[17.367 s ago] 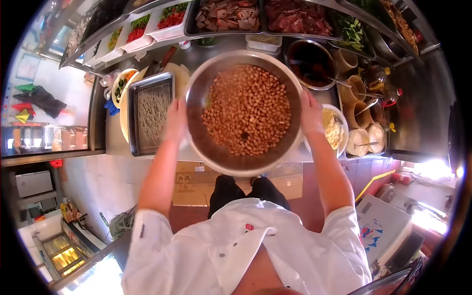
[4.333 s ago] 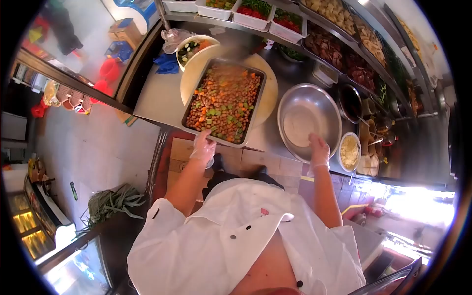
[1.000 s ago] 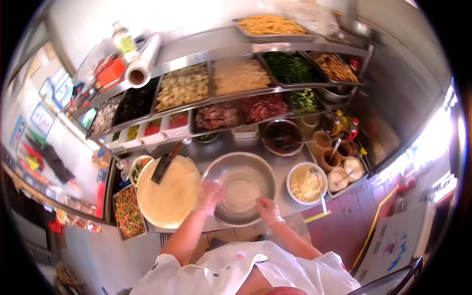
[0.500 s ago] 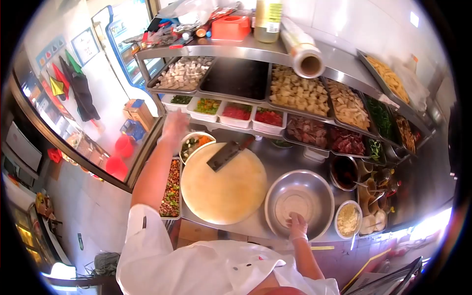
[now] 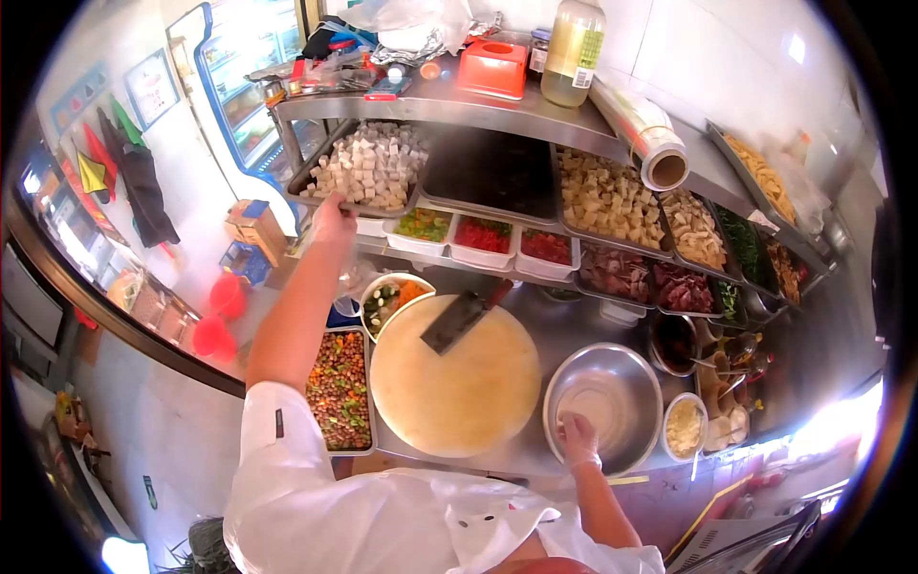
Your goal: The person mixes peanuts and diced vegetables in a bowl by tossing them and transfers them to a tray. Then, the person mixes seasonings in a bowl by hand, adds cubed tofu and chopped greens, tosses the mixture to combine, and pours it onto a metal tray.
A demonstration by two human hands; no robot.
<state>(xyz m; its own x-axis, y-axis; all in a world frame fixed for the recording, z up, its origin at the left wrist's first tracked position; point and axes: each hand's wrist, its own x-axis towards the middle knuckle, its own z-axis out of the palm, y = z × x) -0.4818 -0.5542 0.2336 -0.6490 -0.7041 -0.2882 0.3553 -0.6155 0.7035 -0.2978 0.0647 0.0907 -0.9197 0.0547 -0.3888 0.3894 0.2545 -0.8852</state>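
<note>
The tray (image 5: 394, 209) of pale cubes (image 5: 368, 170) sits in the rack (image 5: 459, 110), the left hand (image 5: 334, 220) at its near rim (whether clasping, I cannot tell); well apart, the right hand (image 5: 579, 441) clasps the near rim of the steel bowl (image 5: 635, 402) on the worktop (image 5: 550, 320), probably steadying it; between the hands, a cleaver (image 5: 454, 323) lies flat on the chopping board (image 5: 454, 397), apparently kept within reach.

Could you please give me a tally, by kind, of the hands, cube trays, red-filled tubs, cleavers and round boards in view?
Left hand and right hand: 2
White-cube tray and tan-cube tray: 2
Left red-filled tub and right red-filled tub: 2
Cleaver: 1
Round board: 1
Total: 8
</note>
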